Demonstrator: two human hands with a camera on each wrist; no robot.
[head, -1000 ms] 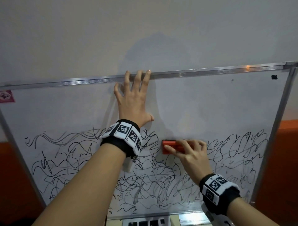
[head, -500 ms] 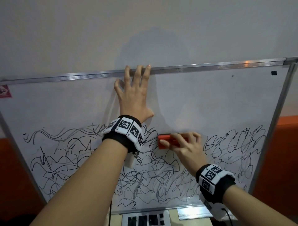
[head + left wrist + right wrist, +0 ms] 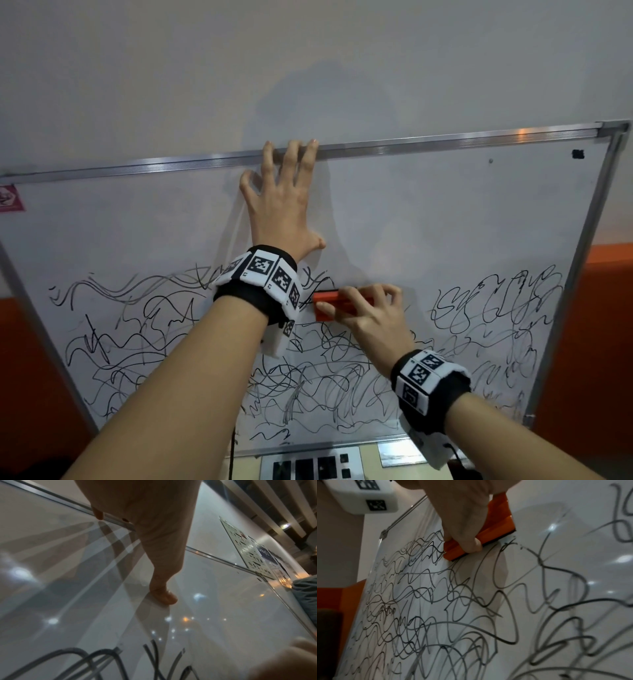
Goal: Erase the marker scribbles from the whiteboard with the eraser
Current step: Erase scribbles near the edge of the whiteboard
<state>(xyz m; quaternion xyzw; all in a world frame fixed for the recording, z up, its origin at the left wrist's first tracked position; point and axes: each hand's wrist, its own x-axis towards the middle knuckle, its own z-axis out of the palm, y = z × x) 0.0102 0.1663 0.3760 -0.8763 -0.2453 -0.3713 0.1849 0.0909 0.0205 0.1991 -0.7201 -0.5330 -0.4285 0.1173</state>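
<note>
— What is seen of the whiteboard?
— A white panel in a metal frame is shown leaning against a pale wall. Its upper band is seen wiped clean.

— And what is carried on its surface?
— Black marker scribbles are spread across the lower half, from the left edge to the right. An orange eraser is pressed flat against the board at the top edge of the scribbles, near the middle. A small black mark is seen by the upper right corner, and a pink sticker at the upper left.

— Anything else touching it?
— An open left hand is laid flat on the clean part, fingertips reaching the top rail.
</note>
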